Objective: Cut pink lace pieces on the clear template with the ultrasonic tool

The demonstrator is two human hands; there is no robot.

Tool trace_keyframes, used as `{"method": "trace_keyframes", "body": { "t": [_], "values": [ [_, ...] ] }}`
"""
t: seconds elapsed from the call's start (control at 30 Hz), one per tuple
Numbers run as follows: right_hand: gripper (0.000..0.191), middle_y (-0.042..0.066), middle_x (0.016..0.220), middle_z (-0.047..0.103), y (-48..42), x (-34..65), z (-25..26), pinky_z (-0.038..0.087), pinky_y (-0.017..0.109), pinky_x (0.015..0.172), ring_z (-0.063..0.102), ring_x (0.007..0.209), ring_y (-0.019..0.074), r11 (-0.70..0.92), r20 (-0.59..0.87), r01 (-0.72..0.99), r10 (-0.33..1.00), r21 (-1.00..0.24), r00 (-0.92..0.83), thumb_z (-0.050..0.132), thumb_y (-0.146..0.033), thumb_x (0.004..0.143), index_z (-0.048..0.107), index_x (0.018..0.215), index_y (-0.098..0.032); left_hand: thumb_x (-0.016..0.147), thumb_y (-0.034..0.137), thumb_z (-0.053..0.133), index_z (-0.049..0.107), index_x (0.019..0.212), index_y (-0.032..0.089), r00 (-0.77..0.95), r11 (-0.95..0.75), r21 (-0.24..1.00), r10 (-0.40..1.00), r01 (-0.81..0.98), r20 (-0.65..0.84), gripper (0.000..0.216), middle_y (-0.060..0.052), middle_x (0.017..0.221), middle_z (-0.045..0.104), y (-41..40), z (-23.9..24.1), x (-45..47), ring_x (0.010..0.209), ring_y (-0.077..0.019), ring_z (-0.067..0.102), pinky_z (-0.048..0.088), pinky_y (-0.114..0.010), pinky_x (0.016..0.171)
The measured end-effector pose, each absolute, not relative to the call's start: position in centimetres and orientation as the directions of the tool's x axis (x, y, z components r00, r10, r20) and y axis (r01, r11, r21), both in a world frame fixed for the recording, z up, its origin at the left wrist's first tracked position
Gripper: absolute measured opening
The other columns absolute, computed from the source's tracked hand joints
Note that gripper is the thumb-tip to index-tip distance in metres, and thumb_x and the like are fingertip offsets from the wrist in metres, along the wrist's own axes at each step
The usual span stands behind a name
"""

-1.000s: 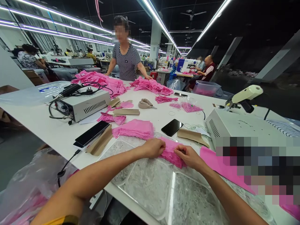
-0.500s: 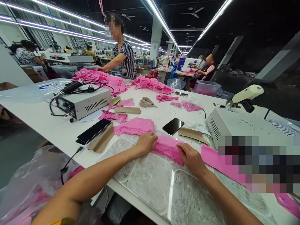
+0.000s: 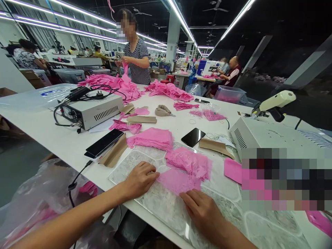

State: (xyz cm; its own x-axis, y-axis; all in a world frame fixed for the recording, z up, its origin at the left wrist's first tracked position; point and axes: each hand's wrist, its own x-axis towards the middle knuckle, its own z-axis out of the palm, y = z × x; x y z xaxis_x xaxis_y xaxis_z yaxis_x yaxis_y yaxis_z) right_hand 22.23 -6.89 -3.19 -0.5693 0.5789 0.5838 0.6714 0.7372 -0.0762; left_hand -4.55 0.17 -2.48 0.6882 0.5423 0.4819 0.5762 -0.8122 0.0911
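Observation:
A single thin pink fabric piece (image 3: 178,180) is spread low over the clear-covered, grey marbled mat (image 3: 166,211). My left hand (image 3: 141,178) pinches its left corner between thumb and fingers. At its near edge, my right hand (image 3: 203,211) is closed with the fingertips on the fabric. Just beyond lies a pink lacy stack (image 3: 189,160), partly touching the piece. A second, neater stack of pink fabric (image 3: 151,138) sits further left at the mat's far edge.
Phones (image 3: 193,137) and brown card strips (image 3: 216,148) lie around the mat. A grey box with cables (image 3: 100,112) stands left, another machine (image 3: 267,135) right. Across the table, a person in a striped top (image 3: 138,62) handles fabric by a pink heap (image 3: 111,86).
Both my hands have come nearer to me, bringing one pink piece away from the lacy stack, which now lies untouched. The person opposite has lifted some pink fabric from the heap.

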Motion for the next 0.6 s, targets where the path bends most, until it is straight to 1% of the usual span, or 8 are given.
{"method": "trace_keyframes", "body": {
  "t": [0.1, 0.2, 0.3, 0.37, 0.4, 0.5, 0.57, 0.6],
  "values": [
    [0.028, 0.006, 0.078, 0.064, -6.4, 22.2, -3.9, 0.047, 0.026, 0.056, 0.06, 0.065, 0.0158, 0.691, 0.6, 0.716, 0.615, -0.098, -0.511, 0.041, -0.001, 0.085, 0.062, 0.092, -0.019, 0.093, 0.01, 0.046, 0.062, 0.101, 0.02, 0.711, -0.838, 0.067, 0.499, 0.541, 0.495, 0.02, -0.006, 0.089, 0.065, -1.3, -2.7, -6.4, 0.078, -0.0164, 0.059, 0.046, -0.032, 0.076],
    [0.027, 0.007, 0.083, 0.064, -6.5, 22.4, -3.5, 0.047, 0.024, 0.056, 0.06, 0.066, 0.0146, 0.668, 0.598, 0.733, 0.641, -0.125, -0.482, 0.043, -0.001, 0.082, 0.062, 0.088, -0.02, 0.092, 0.008, 0.047, 0.059, 0.105, 0.02, 0.748, -0.858, 0.024, 0.46, 0.513, 0.478, 0.022, -0.006, 0.089, 0.064, -1.7, -2.3, -7.8, 0.079, -0.0172, 0.06, 0.047, -0.033, 0.077],
    [0.023, 0.007, 0.09, 0.063, -7.1, 22.6, -2.6, 0.05, 0.023, 0.058, 0.061, 0.067, 0.0129, 0.697, 0.519, 0.675, 0.68, -0.241, -0.518, 0.047, -0.005, 0.081, 0.062, 0.091, -0.021, 0.088, 0.006, 0.046, 0.058, 0.108, 0.02, 0.797, -0.877, -0.002, 0.436, 0.481, 0.419, 0.027, -0.008, 0.095, 0.066, -1.7, -1.4, -8.7, 0.086, -0.019, 0.062, 0.048, -0.037, 0.085],
    [0.022, 0.006, 0.09, 0.063, -7.1, 22.9, -2.3, 0.051, 0.023, 0.06, 0.062, 0.069, 0.0128, 0.684, 0.482, 0.652, 0.714, -0.327, -0.507, 0.048, -0.008, 0.083, 0.062, 0.094, -0.022, 0.085, 0.007, 0.046, 0.058, 0.112, 0.021, 0.8, -0.881, 0.037, 0.446, 0.472, 0.4, 0.033, -0.009, 0.102, 0.067, -1.6, -1.0, -8.5, 0.094, -0.021, 0.062, 0.046, -0.041, 0.092],
    [0.022, 0.006, 0.09, 0.063, -6.9, 23.2, -2.3, 0.052, 0.023, 0.061, 0.063, 0.07, 0.0131, 0.66, 0.485, 0.666, 0.734, -0.348, -0.474, 0.048, -0.009, 0.085, 0.062, 0.096, -0.022, 0.084, 0.007, 0.045, 0.058, 0.115, 0.021, 0.796, -0.881, 0.071, 0.454, 0.467, 0.401, 0.037, -0.01, 0.106, 0.067, -1.6, -0.8, -8.1, 0.099, -0.0217, 0.062, 0.045, -0.043, 0.095],
    [0.021, 0.006, 0.092, 0.065, -5.8, 24.5, -3.1, 0.053, 0.024, 0.061, 0.065, 0.072, 0.0145, 0.569, 0.511, 0.761, 0.775, -0.311, -0.371, 0.048, -0.015, 0.09, 0.062, 0.104, -0.022, 0.088, 0.013, 0.045, 0.056, 0.127, 0.02, 0.799, -0.883, 0.177, 0.468, 0.434, 0.379, 0.041, -0.012, 0.124, 0.064, -1.6, -1.0, -5.7, 0.118, -0.0231, 0.057, 0.04, -0.043, 0.106],
    [0.019, 0.006, 0.091, 0.066, -5.1, 25.4, -3.6, 0.052, 0.025, 0.059, 0.066, 0.07, 0.0154, 0.532, 0.487, 0.804, 0.794, -0.268, -0.363, 0.048, -0.018, 0.091, 0.064, 0.102, -0.022, 0.095, 0.024, 0.047, 0.054, 0.132, 0.022, 0.839, -0.885, 0.22, 0.461, 0.41, 0.289, 0.038, -0.011, 0.138, 0.056, -1.6, -1.3, -3.9, 0.13, -0.0254, 0.049, 0.033, -0.045, 0.113],
    [0.019, 0.005, 0.089, 0.066, -4.8, 25.8, -3.7, 0.051, 0.025, 0.057, 0.065, 0.068, 0.0155, 0.523, 0.469, 0.814, 0.802, -0.252, -0.37, 0.047, -0.019, 0.092, 0.064, 0.098, -0.022, 0.097, 0.03, 0.048, 0.053, 0.133, 0.023, 0.862, -0.886, 0.236, 0.45, 0.399, 0.233, 0.038, -0.01, 0.143, 0.052, -1.6, -1.5, -3.1, 0.134, -0.0267, 0.046, 0.03, -0.047, 0.115]
  ]
}}
